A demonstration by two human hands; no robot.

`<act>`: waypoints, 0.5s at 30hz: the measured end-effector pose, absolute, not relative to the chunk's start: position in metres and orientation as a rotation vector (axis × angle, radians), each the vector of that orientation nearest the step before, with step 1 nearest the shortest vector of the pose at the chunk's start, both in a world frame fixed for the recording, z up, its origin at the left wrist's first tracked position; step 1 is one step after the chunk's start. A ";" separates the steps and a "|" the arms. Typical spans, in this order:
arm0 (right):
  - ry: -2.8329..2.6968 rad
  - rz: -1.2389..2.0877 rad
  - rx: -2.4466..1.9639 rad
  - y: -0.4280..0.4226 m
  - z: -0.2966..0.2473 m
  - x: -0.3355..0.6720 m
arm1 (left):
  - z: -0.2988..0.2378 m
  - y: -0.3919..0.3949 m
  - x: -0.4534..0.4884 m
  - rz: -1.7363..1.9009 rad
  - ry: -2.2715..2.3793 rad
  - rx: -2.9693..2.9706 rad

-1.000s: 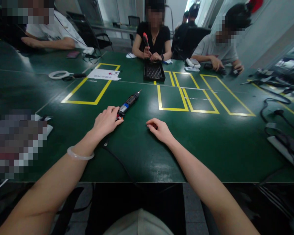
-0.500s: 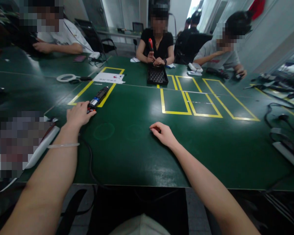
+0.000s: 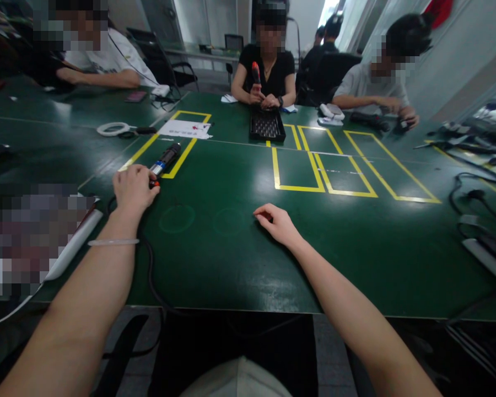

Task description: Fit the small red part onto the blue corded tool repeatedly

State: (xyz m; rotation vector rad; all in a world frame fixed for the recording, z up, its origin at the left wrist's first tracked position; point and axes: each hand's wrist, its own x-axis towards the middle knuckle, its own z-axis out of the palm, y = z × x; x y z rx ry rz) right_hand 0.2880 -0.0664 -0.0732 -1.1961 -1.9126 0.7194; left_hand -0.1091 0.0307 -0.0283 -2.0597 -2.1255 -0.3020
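My left hand [image 3: 133,188] grips the near end of a corded electric screwdriver [image 3: 164,159], which lies on the green table [image 3: 240,248] across a yellow tape line, tip pointing away. Its black cable [image 3: 151,270] trails back past my wrist over the table edge. My right hand [image 3: 276,221] rests on the table near the middle, fingers loosely curled, nothing visible in them.
Yellow tape rectangles [image 3: 310,168] mark the table ahead. A black tray [image 3: 266,125] sits before a person holding a red tool. A paper sheet [image 3: 185,129] and white ring [image 3: 110,129] lie far left. Cables and a power strip [image 3: 479,242] occupy the right. Other people sit around.
My left hand has slid the screwdriver from the table's middle to the left, onto the yellow tape line. My right hand has stayed almost still.
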 end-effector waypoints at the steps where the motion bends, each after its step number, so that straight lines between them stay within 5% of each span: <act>1: -1.914 0.717 -1.195 -0.066 -0.073 0.288 | -0.029 0.031 -0.109 -0.325 -2.121 -2.059; 15: -1.922 0.698 -1.181 -0.065 -0.076 0.289 | -0.036 0.036 -0.115 -0.472 -2.198 -1.851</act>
